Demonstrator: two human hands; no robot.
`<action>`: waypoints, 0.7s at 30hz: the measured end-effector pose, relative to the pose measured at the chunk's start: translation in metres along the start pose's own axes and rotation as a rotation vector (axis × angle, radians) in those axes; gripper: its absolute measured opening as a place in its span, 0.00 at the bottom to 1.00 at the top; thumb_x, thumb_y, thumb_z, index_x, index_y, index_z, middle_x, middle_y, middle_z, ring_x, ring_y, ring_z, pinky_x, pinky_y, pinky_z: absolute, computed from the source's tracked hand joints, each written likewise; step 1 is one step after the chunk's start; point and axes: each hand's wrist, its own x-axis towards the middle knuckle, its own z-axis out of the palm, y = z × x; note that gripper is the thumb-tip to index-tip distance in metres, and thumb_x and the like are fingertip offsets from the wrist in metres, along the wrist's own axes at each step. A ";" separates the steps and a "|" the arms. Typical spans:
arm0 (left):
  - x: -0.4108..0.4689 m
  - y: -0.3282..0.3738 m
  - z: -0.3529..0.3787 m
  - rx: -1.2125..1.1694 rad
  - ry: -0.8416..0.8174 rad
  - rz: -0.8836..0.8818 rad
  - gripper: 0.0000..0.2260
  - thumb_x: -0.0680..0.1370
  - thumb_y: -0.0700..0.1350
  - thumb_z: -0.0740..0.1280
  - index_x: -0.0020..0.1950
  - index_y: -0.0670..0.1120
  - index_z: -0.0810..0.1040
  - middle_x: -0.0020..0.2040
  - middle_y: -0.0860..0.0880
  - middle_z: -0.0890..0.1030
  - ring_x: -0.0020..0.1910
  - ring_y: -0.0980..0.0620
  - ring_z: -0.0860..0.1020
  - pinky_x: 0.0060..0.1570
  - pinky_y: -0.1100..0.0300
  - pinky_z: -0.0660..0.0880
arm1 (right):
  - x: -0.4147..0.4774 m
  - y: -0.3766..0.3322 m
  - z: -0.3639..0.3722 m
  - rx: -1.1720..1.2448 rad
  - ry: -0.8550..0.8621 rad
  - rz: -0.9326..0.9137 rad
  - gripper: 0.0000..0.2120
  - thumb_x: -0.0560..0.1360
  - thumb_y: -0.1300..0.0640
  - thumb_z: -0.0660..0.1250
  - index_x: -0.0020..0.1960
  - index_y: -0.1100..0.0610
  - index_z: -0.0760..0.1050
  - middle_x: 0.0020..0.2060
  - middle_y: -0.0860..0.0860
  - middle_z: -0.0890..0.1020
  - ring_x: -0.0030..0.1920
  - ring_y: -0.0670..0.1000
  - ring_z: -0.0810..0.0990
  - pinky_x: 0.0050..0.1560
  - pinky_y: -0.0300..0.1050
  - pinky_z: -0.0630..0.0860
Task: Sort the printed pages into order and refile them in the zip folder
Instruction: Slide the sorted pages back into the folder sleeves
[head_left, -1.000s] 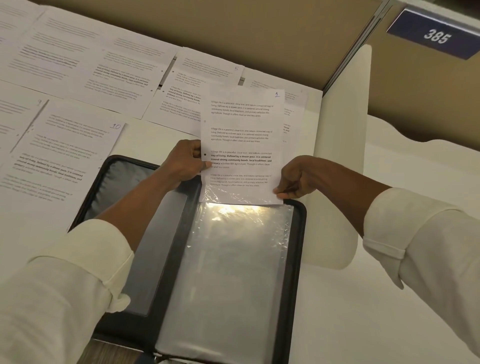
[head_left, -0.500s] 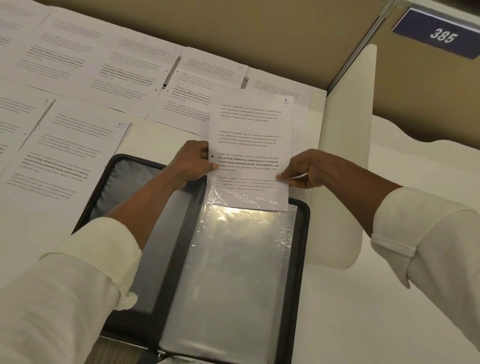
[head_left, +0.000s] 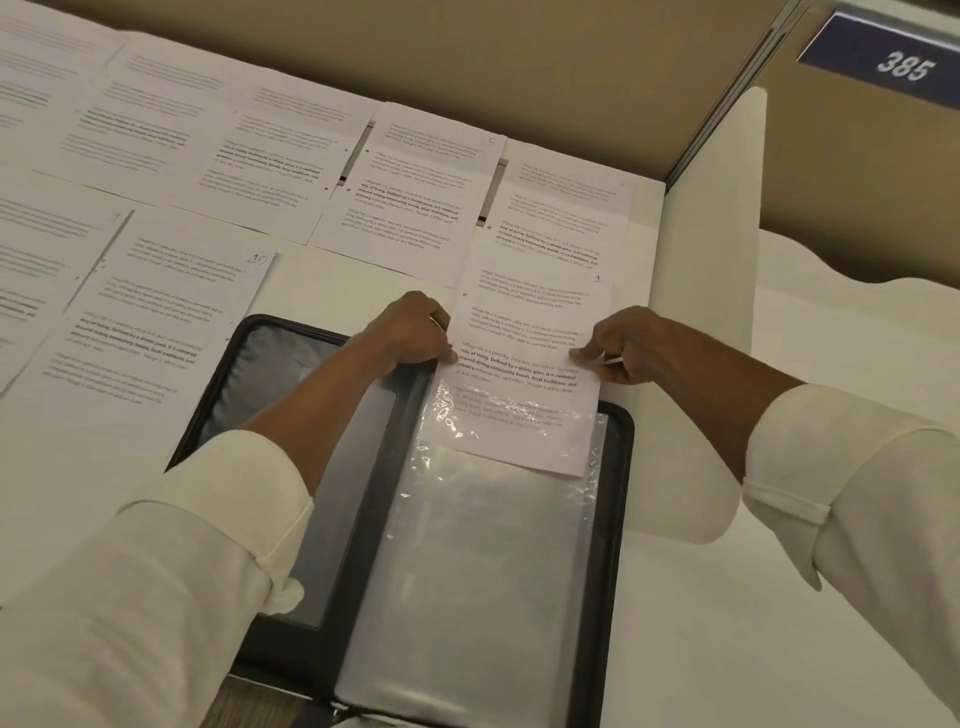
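Partly inside clear sleeve (head_left: 467, 561): page 1 (head_left: 524, 332), one bold paragraph; left hand (head_left: 410, 335), right hand (head_left: 631, 343) fingers pinching edges.

Both arms wear loose cream long sleeves (head_left: 171, 587), cuffs pushed up the forearms, hands bare of rings

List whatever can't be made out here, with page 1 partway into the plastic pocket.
All in the head view.
- Page 1, bottom lines: blurred by the plastic pocket's glare and creases.
- Corner number on the sheet behind it: too faint.
- Far-left pages: cut off by the frame edge, text blurred.
- Zip folder's near left corner: hidden by the left forearm.
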 end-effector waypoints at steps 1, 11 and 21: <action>-0.001 0.001 -0.001 -0.005 -0.012 -0.004 0.17 0.70 0.37 0.83 0.54 0.43 0.81 0.53 0.47 0.85 0.51 0.47 0.83 0.55 0.52 0.82 | 0.003 0.000 0.000 0.028 0.010 -0.010 0.16 0.76 0.70 0.75 0.62 0.63 0.80 0.42 0.55 0.82 0.38 0.50 0.78 0.35 0.39 0.77; 0.000 0.014 -0.001 -0.131 0.081 -0.025 0.12 0.72 0.38 0.82 0.49 0.41 0.81 0.50 0.42 0.86 0.48 0.45 0.85 0.54 0.48 0.85 | 0.004 0.005 0.000 -0.135 -0.043 0.050 0.16 0.73 0.71 0.77 0.59 0.62 0.80 0.47 0.55 0.84 0.42 0.51 0.82 0.31 0.39 0.81; 0.000 0.013 -0.005 -0.110 0.031 -0.021 0.18 0.71 0.43 0.84 0.51 0.35 0.81 0.53 0.37 0.86 0.52 0.39 0.86 0.59 0.43 0.83 | 0.011 -0.006 -0.003 0.098 0.088 -0.102 0.24 0.74 0.70 0.77 0.68 0.65 0.76 0.39 0.56 0.82 0.36 0.52 0.82 0.36 0.44 0.83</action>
